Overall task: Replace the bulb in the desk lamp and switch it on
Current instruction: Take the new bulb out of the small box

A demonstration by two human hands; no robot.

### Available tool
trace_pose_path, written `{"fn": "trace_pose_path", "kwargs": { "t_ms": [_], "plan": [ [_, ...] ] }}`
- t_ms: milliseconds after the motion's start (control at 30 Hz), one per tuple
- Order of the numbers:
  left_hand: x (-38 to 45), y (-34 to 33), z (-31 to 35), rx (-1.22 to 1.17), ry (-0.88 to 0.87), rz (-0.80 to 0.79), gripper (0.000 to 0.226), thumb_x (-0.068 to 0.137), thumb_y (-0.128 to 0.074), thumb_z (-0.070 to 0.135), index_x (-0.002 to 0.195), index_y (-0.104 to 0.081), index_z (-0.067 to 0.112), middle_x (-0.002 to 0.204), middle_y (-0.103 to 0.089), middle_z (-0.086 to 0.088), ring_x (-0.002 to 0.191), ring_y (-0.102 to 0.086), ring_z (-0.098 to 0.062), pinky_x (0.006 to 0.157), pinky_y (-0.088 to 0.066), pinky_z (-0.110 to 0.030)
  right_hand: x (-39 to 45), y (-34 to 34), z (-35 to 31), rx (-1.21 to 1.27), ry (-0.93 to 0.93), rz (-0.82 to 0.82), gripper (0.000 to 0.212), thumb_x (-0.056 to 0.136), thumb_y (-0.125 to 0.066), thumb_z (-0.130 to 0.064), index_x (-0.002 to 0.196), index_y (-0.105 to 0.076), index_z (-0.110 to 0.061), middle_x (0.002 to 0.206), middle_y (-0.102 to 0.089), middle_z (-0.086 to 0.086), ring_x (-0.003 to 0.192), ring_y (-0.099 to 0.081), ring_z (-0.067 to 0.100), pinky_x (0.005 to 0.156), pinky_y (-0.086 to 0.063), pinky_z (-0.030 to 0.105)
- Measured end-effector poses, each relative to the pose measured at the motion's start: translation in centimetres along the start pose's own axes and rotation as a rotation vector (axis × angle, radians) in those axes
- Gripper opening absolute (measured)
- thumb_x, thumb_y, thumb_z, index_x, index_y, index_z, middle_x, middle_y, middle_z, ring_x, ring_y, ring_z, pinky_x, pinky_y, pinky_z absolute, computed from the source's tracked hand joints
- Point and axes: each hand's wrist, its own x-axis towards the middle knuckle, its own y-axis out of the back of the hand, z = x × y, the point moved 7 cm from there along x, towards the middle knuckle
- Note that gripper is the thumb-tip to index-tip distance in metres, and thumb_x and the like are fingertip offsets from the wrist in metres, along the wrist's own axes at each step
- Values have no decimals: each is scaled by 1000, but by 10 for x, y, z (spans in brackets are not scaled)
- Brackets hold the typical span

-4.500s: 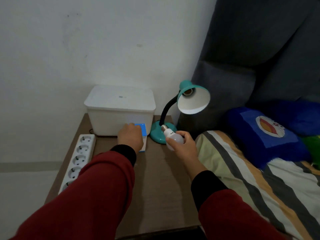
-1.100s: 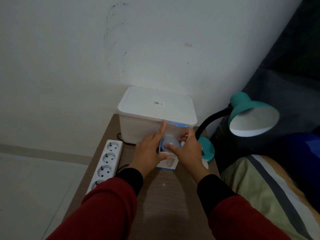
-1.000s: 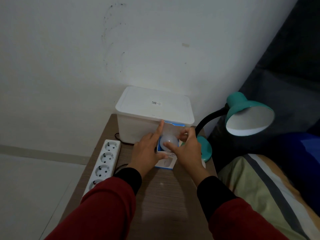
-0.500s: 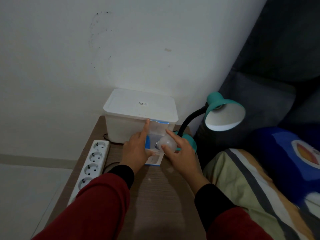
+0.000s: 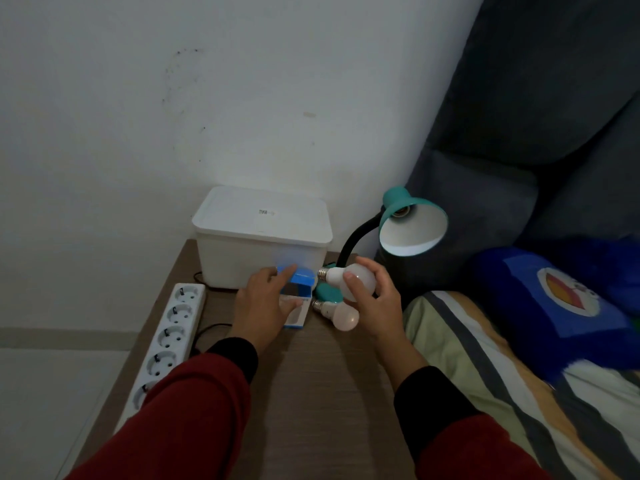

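Observation:
The teal desk lamp [image 5: 412,223] stands at the table's back right, its shade tilted toward me with an empty socket showing inside. My right hand [image 5: 375,303] grips a white bulb [image 5: 349,277] just above the lamp's base, its metal screw end pointing left. A second white bulb [image 5: 337,315] lies on the table right under that hand. My left hand [image 5: 265,308] rests flat on a blue and white bulb box [image 5: 296,296], whose flap stands open.
A white lidded plastic box [image 5: 261,233] sits at the back of the wooden table [image 5: 311,382]. A white power strip [image 5: 166,337] lies along the table's left edge. A striped blanket [image 5: 485,358] and a blue pillow [image 5: 561,299] are to the right.
My right hand has drawn the bulb out of the box and carried it right, toward the lamp base. The left hand stays on the box. The view has swung to the right.

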Motion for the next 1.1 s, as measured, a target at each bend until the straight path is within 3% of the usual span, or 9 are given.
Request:
{"fn": "trace_pose_path", "kwargs": {
  "t_ms": [133,333,533,633,733,900,1100],
  "plan": [
    [-1,2,0,40,2,66,45,92,-49,41,136,-45,31,116,-50,-2,106,-47,-16,88,-45,-31,1,4,8,18,-33,45,30,85,-66,-16,107,-54,-32,120,-47,0,107,-56,22,67,-59,23],
    [4,8,-2,74,8,151,34,90,-58,29,123,-60,26,99,-53,-6,92,-51,-21,74,-46,-34,8,-1,15,31,-57,37,30,85,-66,-17,108,-54,-31,123,-46,0,108,-55,21,65,-59,21],
    [6,7,-7,75,-12,190,26,84,-66,24,109,-69,20,93,-56,-7,88,-53,-24,68,-50,-37,11,-13,24,7,-82,-2,29,85,-66,-24,102,-53,-44,108,-46,-16,96,-55,11,83,-58,40],
    [7,6,-8,60,-46,225,24,81,-70,22,104,-72,18,91,-60,-8,86,-56,-24,65,-49,-36,11,-17,25,15,-83,-2,30,85,-66,-21,109,-54,-34,106,-45,-17,92,-55,8,84,-58,42],
    [8,2,-10,38,-57,224,24,81,-70,22,104,-72,18,93,-62,-7,88,-57,-23,68,-49,-34,13,-19,25,42,-85,16,31,85,-67,-16,112,-55,-25,103,-46,-19,90,-56,9,85,-58,45],
    [6,0,-13,35,-76,215,25,80,-71,19,104,-72,16,95,-66,-9,89,-60,-27,69,-50,-36,14,-21,27,17,-85,15,31,84,-68,-17,110,-54,-27,107,-45,-14,92,-56,11,84,-58,46],
    [7,-4,-14,104,-62,61,33,91,-56,29,123,-60,24,118,-59,-4,107,-53,-21,85,-48,-36,10,-22,24,1,-121,12,46,77,-71,-5,111,-51,-29,119,-41,-3,108,-51,20,84,-57,40]
  ]
}}
